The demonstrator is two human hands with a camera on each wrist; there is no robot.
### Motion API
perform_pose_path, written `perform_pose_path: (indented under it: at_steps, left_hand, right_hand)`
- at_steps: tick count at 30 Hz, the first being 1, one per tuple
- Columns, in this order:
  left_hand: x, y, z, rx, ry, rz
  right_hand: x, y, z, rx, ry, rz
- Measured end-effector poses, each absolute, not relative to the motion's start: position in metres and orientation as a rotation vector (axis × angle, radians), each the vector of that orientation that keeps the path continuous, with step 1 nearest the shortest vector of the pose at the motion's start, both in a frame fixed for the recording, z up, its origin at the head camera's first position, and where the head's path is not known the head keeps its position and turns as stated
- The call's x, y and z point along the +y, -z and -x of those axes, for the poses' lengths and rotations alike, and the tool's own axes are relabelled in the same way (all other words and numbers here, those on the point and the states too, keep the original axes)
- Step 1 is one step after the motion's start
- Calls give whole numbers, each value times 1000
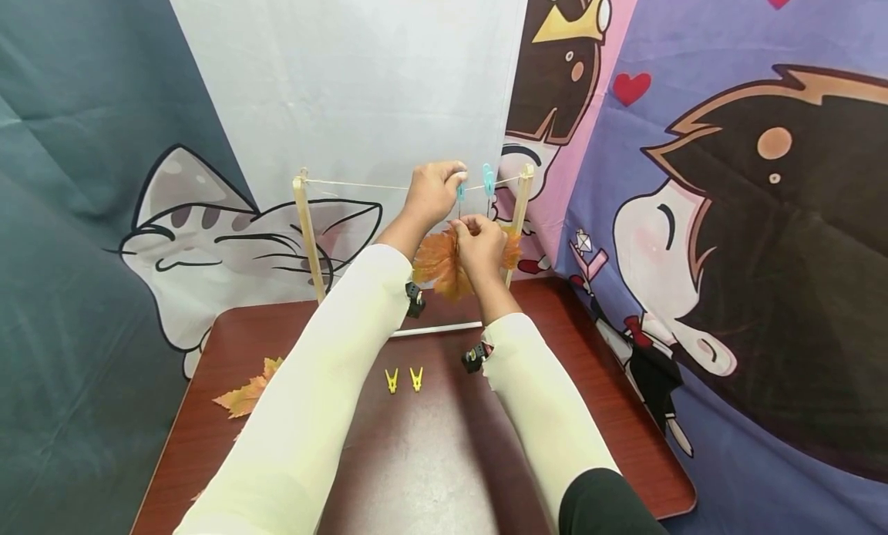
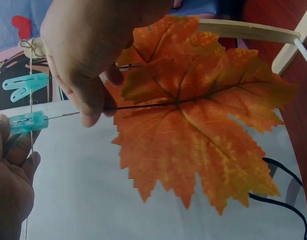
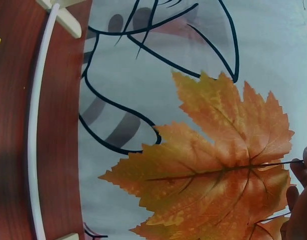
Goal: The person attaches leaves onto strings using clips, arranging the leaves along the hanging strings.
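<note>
My left hand (image 1: 432, 192) pinches a teal clothespin (image 2: 29, 122) at the string (image 1: 361, 184). Below it, my right hand (image 1: 480, 243) pinches the thin dark stem (image 2: 143, 106) of an orange maple leaf (image 3: 218, 172). The upper end of that stem reaches the clothespin's tip. Beside it on the string sits a second teal clothespin (image 1: 489, 182), and another orange leaf (image 1: 512, 247) hangs under it, partly hidden behind my right hand and the first leaf.
Wooden posts (image 1: 308, 238) carry the string, with a white rod (image 1: 437, 330) low between them. Two yellow clothespins, a left one (image 1: 391, 381) and a right one (image 1: 416, 378), lie on the brown table (image 1: 430, 458). More leaves (image 1: 250, 392) lie at left, partly behind my sleeve.
</note>
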State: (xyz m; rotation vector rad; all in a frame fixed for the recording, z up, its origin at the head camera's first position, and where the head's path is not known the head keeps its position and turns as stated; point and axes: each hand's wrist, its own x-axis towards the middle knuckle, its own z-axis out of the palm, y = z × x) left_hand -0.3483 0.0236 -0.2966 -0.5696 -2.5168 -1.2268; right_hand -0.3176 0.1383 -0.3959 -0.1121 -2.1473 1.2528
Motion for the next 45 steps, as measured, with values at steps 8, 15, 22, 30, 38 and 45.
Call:
perform_pose_path:
  at_steps: [8,15,22,30,38,45]
  left_hand:
    - [24,300,350,-2523,1230,574]
    - [23,303,350,-2538,1229,587]
    - [23,301,348,-2517,1268,603]
    - [21,301,346,-2482,1426,599]
    - [23,302,342,-2401,1563,595]
    - [23,299,337,-2292,1581,585]
  right_hand:
    - [137,396,318,-2123,-1286,124]
    - [137,398,319,-2111,-1294,120]
    - [136,396,320,-2096,-1315,125]
    - [139,395,319,-2111,-1306,95]
    - [141,399,318,-2084,-1284,78]
    - [145,404,317,-2010,-1280,27]
